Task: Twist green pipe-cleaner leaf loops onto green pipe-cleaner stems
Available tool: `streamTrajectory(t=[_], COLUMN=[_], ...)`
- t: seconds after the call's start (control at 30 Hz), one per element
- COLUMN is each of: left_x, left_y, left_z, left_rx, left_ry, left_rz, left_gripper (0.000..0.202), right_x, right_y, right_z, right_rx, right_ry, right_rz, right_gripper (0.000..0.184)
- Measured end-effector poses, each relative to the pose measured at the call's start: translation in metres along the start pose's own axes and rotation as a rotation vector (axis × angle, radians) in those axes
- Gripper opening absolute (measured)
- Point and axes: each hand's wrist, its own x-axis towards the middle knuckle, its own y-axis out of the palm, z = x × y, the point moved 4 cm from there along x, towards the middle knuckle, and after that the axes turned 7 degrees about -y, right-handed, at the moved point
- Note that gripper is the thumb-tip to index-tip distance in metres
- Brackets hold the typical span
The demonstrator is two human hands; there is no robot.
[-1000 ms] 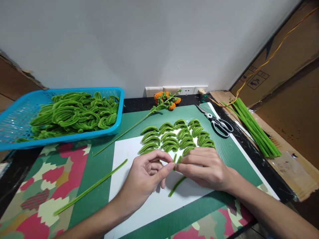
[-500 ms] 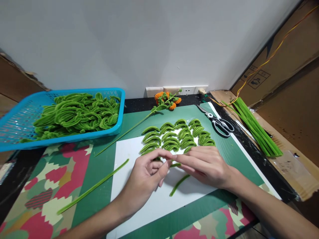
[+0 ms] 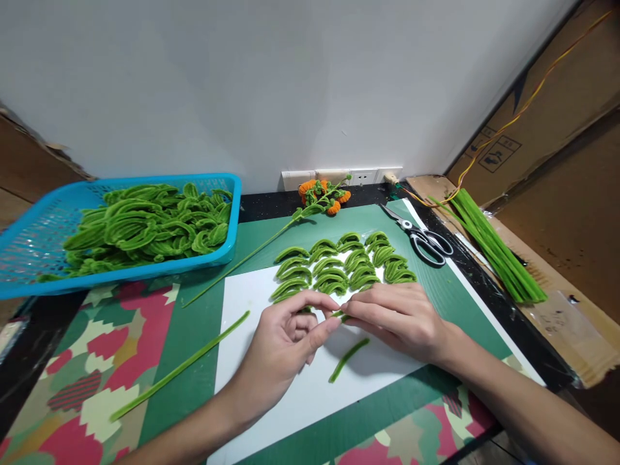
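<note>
So, a smooth dark-green mat (image 3: 445, 290) is laid down, with a plain white rectangular sheet (image 3: 290, 395) set on top. Over the sheet, the right hand (image 3: 402, 316) is held with fingers side by side and tips closed on the work, thumb hidden underneath; the left hand (image 3: 285, 342) is kept in a thumb-and-index pinch, other fingers loosely curled. Between them a short, fuzzy, bright-green strip (image 3: 338, 314) is gripped, mostly covered. Pressure is probably best kept light and even, with any bend eased in gradually so no kink gets made.

Counts, then:
- one blue perforated plastic basket (image 3: 233, 239), heaped with green fuzzy loops (image 3: 145, 219) too tangled to be counted
- one bundle of straight bright-green stems (image 3: 498, 252), packed too tightly to be counted
- one long-stemmed orange-flowered spray (image 3: 310, 210)
- one long green fuzzy strip (image 3: 181, 367)
- one pair of dark-handled scissors (image 3: 407, 225)
- curved green fuzzy pieces (image 3: 330, 282), arranged in four columns, partly blocked by the hands, so no total
- one loose bowed green strip (image 3: 347, 360), left lying near the right hand
</note>
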Motion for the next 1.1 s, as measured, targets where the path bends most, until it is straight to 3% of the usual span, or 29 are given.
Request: streamTrajectory(t=[0.23, 0.67, 0.77, 0.87, 0.97, 1.03, 1.1], left_x=[-0.003, -0.002, -0.005, -0.01, -0.016, -0.019, -0.019], left_y=[0.005, 0.004, 0.004, 0.003, 0.002, 0.003, 0.002], left_z=[-0.001, -0.004, -0.005, -0.006, -0.01, -0.012, -0.011], left_rx=[0.03, 0.061, 0.088, 0.158, 0.276, 0.326, 0.332], left_ry=[-0.007, 0.018, 0.05, 0.138, 0.323, 0.43, 0.442], left_rz=[0.086, 0.064, 0.023, -0.054, -0.133, -0.17, -0.185], left_gripper=[0.032, 0.024, 0.023, 0.018, 0.009, 0.01, 0.01], right_x=[-0.002, 0.004, 0.006, 0.004, -0.001, -0.004, -0.006], right_y=[-0.002, 0.002, 0.002, 0.007, 0.016, 0.022, 0.026], right_z=[0.003, 0.001, 0.001, -0.003, -0.004, -0.004, -0.005], right_rx=[0.018, 0.094, 0.285, 0.599, 0.956, 1.127, 1.197], right_ry=[-0.031, 0.093, 0.268, 0.62, 0.906, 1.013, 1.061], right_rz=[-0.077, -0.085, -0.113, -0.12, -0.112, -0.094, -0.08], right_gripper=[0.02, 0.013, 0.014, 0.018, 0.026, 0.03, 0.031])
